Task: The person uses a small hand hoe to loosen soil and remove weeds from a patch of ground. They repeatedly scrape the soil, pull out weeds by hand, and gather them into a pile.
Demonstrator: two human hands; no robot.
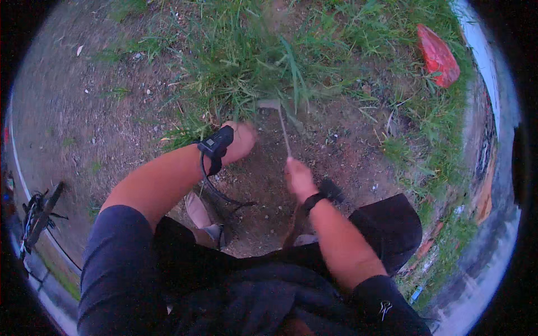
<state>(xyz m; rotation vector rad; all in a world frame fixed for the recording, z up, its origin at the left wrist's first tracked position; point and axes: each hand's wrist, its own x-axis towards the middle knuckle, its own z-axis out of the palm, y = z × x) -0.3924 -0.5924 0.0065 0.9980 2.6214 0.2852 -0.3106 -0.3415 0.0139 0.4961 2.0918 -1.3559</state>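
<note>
My right hand (300, 176) is closed around the thin handle of a hand tool (284, 130), which looks like a small hoe. The tool's flat head lies at the base of a grass clump (235, 80), against the bare soil. Beside that same clump, my left hand (243, 140) is blurred, its knuckles turned up. Its fingers are hidden, so whether it grips any grass cannot be made out. A black device (216, 143) with a dangling cable is strapped to my left wrist, and a dark strap (313, 202) circles the right one.
A red plastic-like scrap (438, 56) lies in the grass at upper right. Along the right edge runs a pale concrete-like strip (483, 269). Gravelly soil (113, 109) spreads to the left. My shod foot (212, 231) is below my left forearm; a dark object (40, 218) stands far left.
</note>
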